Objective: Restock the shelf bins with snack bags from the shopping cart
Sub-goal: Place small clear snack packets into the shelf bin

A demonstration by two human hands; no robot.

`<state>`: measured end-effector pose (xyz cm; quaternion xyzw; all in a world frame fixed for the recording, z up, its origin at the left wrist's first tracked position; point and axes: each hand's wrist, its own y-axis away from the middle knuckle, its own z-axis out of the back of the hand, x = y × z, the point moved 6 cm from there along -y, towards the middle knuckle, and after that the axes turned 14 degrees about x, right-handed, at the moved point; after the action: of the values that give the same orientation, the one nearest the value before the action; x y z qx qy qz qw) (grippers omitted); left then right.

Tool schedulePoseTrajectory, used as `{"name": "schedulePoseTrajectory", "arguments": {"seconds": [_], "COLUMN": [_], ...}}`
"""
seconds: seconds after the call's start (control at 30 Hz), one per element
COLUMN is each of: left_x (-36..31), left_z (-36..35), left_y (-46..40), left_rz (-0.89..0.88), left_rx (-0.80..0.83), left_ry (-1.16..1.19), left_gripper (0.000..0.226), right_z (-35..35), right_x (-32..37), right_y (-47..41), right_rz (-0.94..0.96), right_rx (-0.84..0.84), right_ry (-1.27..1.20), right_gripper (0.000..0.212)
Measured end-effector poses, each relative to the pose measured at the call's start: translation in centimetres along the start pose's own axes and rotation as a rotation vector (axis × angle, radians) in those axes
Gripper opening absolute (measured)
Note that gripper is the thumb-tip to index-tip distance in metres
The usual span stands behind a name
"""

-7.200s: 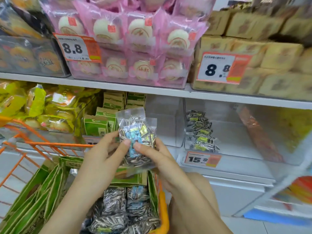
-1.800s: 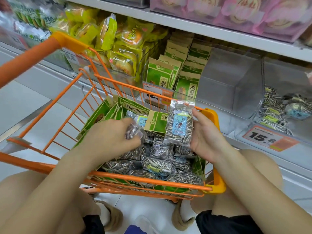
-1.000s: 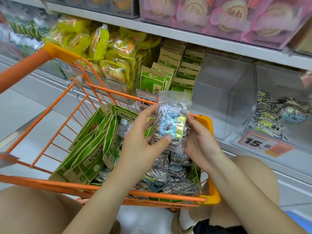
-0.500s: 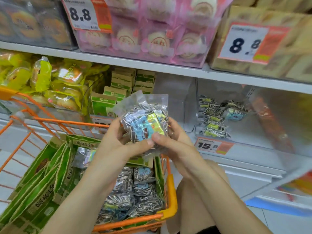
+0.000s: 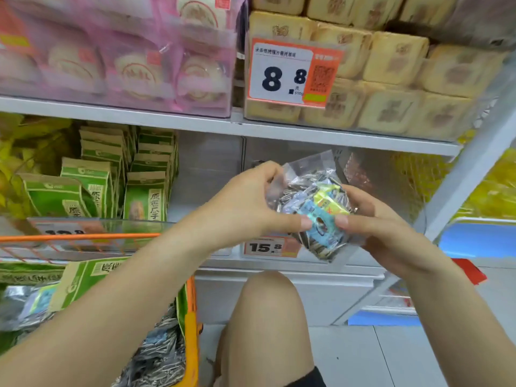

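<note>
Both hands hold a small stack of clear sunflower seed bags [image 5: 312, 202] with blue and yellow labels, in front of the clear shelf bin [image 5: 385, 180] above the 15.8 price tag [image 5: 266, 247]. My left hand [image 5: 248, 202] grips the stack's left side, thumb on the front. My right hand [image 5: 371, 219] grips the right side, thumb on the blue label. The orange shopping cart [image 5: 191, 325] at lower left carries more seed bags [image 5: 162, 353] and green bags [image 5: 83, 280].
A clear bin [image 5: 206, 174] stands left of the hands, beside the bin of green snack bags [image 5: 92, 188]. The white shelf board [image 5: 307, 132] above carries pink pastry packs [image 5: 134, 65] and tan cake packs [image 5: 391, 79]. My bare knee [image 5: 265, 317] is below the hands.
The hands have carried the stack of seed bags up and right, from over the cart to in front of the 15.8 bin. The view has shifted right with them.
</note>
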<state>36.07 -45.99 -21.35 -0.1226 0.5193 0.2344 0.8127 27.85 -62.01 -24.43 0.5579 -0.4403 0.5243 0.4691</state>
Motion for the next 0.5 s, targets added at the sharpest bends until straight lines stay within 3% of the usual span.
{"name": "schedulePoseTrajectory", "arguments": {"seconds": [0.13, 0.27, 0.37, 0.43, 0.5], "left_x": [-0.5, 1.3, 2.8, 3.4, 3.8], "left_z": [0.0, 1.8, 1.8, 1.2, 0.5], "left_y": [-2.5, -2.8, -3.4, -4.2, -5.1], "left_rz": [0.009, 0.033, 0.046, 0.053, 0.05], "left_rx": [0.015, -0.232, -0.242, -0.157, -0.082], "left_ry": [-0.141, -0.263, -0.424, -0.52, -0.623], "left_gripper": [0.05, 0.041, 0.031, 0.026, 0.024], "right_z": [3.6, 8.4, 11.1, 11.0, 10.4], "right_x": [-2.1, -4.2, -4.8, -5.2, -5.8], "right_y": [-1.1, -1.3, -1.1, -1.0, -1.0], "right_rz": [-0.148, -0.153, -0.088, -0.088, -0.108], "right_rx": [-0.167, -0.519, -0.696, -0.722, -0.709], "right_ry": [-0.067, -0.079, 0.172, 0.354, 0.487], "right_gripper": [0.059, 0.021, 0.024, 0.035, 0.03]}}
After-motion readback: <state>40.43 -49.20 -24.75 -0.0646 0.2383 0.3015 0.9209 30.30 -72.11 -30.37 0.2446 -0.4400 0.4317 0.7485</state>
